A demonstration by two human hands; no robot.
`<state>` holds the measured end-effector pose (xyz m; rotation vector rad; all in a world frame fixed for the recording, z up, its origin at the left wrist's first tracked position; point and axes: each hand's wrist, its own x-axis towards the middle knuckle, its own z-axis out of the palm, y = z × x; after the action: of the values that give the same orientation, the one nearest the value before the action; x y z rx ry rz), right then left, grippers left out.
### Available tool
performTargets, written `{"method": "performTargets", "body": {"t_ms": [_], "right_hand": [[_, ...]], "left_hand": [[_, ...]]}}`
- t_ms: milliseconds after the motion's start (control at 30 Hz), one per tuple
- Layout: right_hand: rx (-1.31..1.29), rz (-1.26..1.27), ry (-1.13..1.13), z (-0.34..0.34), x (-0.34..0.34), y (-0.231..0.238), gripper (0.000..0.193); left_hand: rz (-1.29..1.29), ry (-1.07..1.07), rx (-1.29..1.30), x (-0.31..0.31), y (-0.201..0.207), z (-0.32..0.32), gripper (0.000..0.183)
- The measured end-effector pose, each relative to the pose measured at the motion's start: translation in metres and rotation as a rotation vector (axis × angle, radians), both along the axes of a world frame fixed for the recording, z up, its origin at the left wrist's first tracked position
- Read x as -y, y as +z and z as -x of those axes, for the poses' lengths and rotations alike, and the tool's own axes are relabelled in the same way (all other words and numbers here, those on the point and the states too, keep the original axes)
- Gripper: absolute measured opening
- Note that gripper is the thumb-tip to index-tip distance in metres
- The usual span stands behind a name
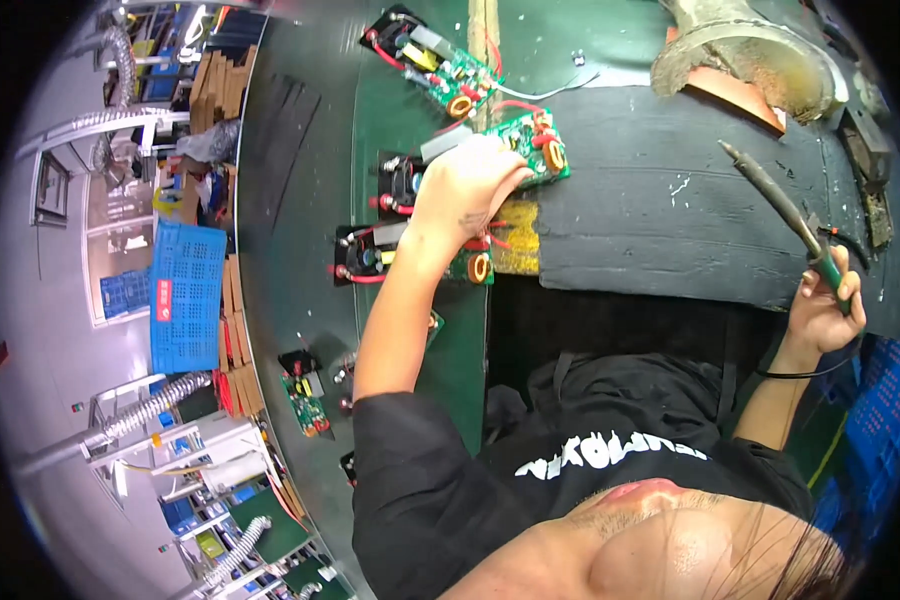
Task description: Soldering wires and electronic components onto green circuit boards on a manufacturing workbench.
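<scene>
My left hand [470, 185] reaches over the bench, its fingers curled down on a green circuit board [545, 150]. The hand hides part of that board, and its fingertips are only partly visible. In my right hand [820, 318] is a soldering iron [785, 205], gripped by its green handle, with the metal tip pointing up and left over the dark mat. The tip is apart from the board. Another circuit board [440, 65] with red wires lies just beyond my left hand. A third circuit board [478, 265] sits partly under my left wrist.
A dark cardboard mat [650, 200] covers the bench before me. At the back right a flared grey duct mouth [745, 65] stands by a reddish-brown strip [735, 98]. A smaller board [305, 395] lies at the left. Blue crates [875, 430] stand at the right.
</scene>
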<state>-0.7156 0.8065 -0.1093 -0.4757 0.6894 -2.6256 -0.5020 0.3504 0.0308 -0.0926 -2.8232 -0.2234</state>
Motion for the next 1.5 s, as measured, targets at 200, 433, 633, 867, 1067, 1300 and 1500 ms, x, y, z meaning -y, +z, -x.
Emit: {"method": "performTargets", "body": {"t_ms": [200, 433, 633, 867, 1067, 1300, 1500], "right_hand": [[-0.014, -0.122, -0.172, -0.011, 0.024, 0.001, 0.036], [-0.079, -0.162, -0.244, -0.019, 0.041, 0.013, 0.042], [-0.068, -0.137, -0.299, -0.022, 0.046, 0.017, 0.041], [-0.051, -0.13, -0.284, -0.021, 0.047, 0.02, 0.041], [-0.056, -0.151, -0.268, -0.019, 0.045, 0.022, 0.041], [-0.05, -0.159, -0.276, -0.018, 0.041, 0.015, 0.041], [-0.042, -0.115, -0.306, -0.017, 0.041, 0.009, 0.038]], "left_hand": [[-0.026, 0.022, -0.157, 0.012, 0.015, 0.063, 0.015], [0.391, 0.128, -0.257, 0.075, -0.055, 0.22, 0.043], [0.456, 0.266, -0.203, 0.104, -0.076, 0.277, 0.024], [0.385, 0.171, -0.283, 0.087, -0.052, 0.242, 0.023], [0.214, 0.208, -0.191, 0.03, 0.012, 0.148, 0.018], [-0.232, -0.002, -0.105, 0.004, 0.068, 0.077, 0.02], [-0.679, -0.158, 0.25, -0.004, 0.025, 0.103, 0.018]]}}
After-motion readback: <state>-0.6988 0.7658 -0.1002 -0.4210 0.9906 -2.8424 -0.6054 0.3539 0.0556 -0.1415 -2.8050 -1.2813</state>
